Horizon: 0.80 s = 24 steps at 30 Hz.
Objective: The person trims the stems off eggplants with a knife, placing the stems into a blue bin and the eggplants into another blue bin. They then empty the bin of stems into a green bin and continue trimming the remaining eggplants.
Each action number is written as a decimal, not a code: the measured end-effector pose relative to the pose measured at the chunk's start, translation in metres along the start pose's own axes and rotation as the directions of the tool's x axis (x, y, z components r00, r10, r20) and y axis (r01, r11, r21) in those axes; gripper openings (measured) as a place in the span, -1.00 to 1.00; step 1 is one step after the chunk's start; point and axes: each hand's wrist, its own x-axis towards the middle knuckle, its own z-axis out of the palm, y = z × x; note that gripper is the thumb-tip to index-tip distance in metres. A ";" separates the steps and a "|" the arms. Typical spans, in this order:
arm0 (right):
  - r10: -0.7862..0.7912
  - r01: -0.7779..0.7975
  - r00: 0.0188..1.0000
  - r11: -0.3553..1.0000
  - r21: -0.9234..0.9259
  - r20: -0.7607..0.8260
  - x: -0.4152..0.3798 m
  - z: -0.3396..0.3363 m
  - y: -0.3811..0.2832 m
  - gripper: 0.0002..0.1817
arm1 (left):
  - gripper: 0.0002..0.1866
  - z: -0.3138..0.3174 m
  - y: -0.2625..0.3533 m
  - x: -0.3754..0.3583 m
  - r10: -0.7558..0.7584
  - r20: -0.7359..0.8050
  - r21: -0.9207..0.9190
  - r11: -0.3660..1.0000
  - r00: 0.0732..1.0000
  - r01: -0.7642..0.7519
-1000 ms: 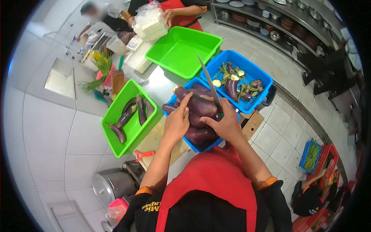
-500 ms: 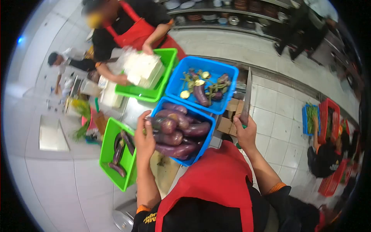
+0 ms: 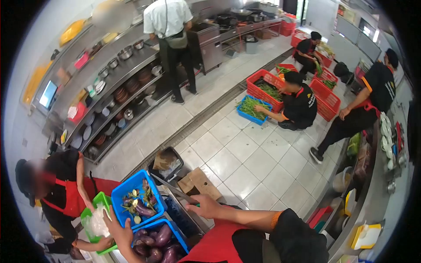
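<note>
My right hand (image 3: 206,206) is closed around a knife (image 3: 174,189) with a green handle, its long blade pointing up and left. My left hand (image 3: 119,230) is raised with fingers apart and appears to hold nothing. Beside it, a blue crate is heaped with purple eggplants (image 3: 164,236), cut off partly by the lower edge and my arm. Just beyond stands another blue crate (image 3: 118,191) with eggplant stems, cut ends and a piece of eggplant (image 3: 145,209). A co-worker's hands are at a green crate (image 3: 103,198) with a white plastic-wrapped load.
A cardboard box (image 3: 201,184) and a black bin (image 3: 175,164) sit beyond the knife. Co-workers crouch near red crates (image 3: 258,81) and a blue crate of green vegetables (image 3: 252,115). Steel shelves (image 3: 118,81) hold bowls; another person stands there. A counter runs along the right.
The view has swung right and up to the wider kitchen, so the crates now lie lower left. My left hand appears away from the eggplants; my right hand still grips the knife.
</note>
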 end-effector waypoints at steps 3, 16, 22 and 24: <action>0.013 -0.009 0.997 0.998 0.055 -0.072 -0.020 -0.008 0.015 -0.68 | -0.13 -0.007 0.003 -0.016 0.009 -0.040 0.051 0.999 0.999 -0.007; -0.122 0.083 0.961 0.984 0.159 0.249 -0.061 0.011 -0.061 -0.61 | -0.66 0.005 0.076 -0.149 0.033 -0.019 -0.843 0.538 0.999 -0.034; -0.257 0.227 0.850 0.966 0.120 0.460 -0.085 0.032 -0.074 -0.64 | -0.60 0.012 0.093 -0.179 0.039 0.065 -0.953 0.300 0.997 0.050; -0.326 0.269 0.797 0.945 0.185 0.509 -0.093 0.041 -0.066 -0.64 | -0.69 0.000 0.111 -0.187 -0.027 0.022 -0.942 0.334 0.999 0.030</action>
